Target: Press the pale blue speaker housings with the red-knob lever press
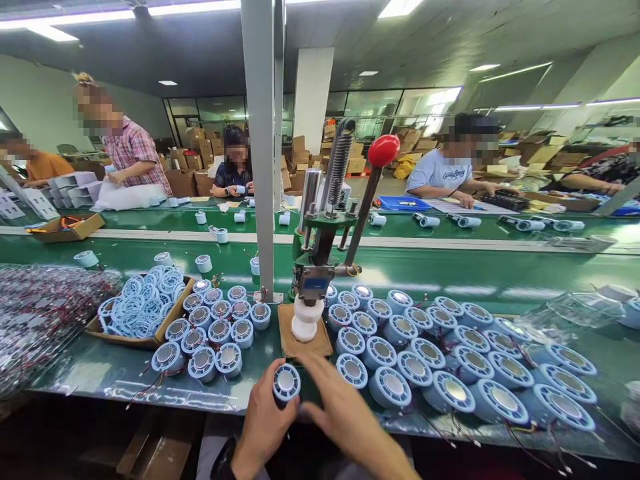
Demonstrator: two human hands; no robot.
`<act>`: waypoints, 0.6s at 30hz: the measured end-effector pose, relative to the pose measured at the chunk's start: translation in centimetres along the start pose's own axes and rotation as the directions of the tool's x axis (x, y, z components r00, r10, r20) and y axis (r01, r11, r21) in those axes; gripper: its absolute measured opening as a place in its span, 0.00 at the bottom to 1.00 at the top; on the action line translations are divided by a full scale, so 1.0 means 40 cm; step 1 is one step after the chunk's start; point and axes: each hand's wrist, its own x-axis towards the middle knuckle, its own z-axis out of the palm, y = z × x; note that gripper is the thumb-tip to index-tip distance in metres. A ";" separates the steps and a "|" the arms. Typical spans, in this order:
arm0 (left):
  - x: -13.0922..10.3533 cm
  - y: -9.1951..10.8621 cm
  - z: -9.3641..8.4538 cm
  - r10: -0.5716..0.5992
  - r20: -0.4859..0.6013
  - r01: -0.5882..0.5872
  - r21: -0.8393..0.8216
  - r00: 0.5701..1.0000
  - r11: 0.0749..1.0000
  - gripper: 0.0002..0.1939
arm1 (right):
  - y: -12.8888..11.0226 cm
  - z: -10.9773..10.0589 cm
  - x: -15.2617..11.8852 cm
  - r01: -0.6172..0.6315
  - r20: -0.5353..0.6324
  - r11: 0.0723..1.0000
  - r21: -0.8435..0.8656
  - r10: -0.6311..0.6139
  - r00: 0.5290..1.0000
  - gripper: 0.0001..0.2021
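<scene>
My left hand (265, 413) is wrapped around a light-blue round housing (287, 382) with a silver disc in its top, close to the bench's front edge. Beside it, my right hand (333, 403) is held with fingers stretched and thumb apart, holding nothing; it is slightly blurred. Just beyond both hands stands a hand press (316, 280) with a red-knobbed lever (383, 151). Its white round pressing blocks (304, 328) sit over a brown board (323, 345), with no housing visible between them.
Many similar housings (413, 367) with trailing wires stand to the right, and more (203, 363) to the left. A carton (145, 343) holds light-blue rings. Clear plastic parts (40, 320) lie far left. A grey post (260, 167) rises behind. Several people work across the green line.
</scene>
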 end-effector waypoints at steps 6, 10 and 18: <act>0.178 0.101 -0.084 0.083 0.013 -0.082 -0.050 0.996 0.995 0.26 | -0.084 -0.463 0.330 0.113 -0.599 0.963 -0.243 -0.241 0.763 0.24; 0.271 0.129 -0.040 0.139 0.061 -0.130 -0.139 0.988 0.982 0.26 | -0.090 -0.595 0.574 0.158 -0.689 0.985 -0.071 -0.163 0.706 0.18; 0.329 0.116 0.036 0.217 0.229 -0.129 -0.349 0.949 0.928 0.25 | -0.104 -0.576 0.685 0.120 -0.603 0.920 0.373 0.142 0.785 0.16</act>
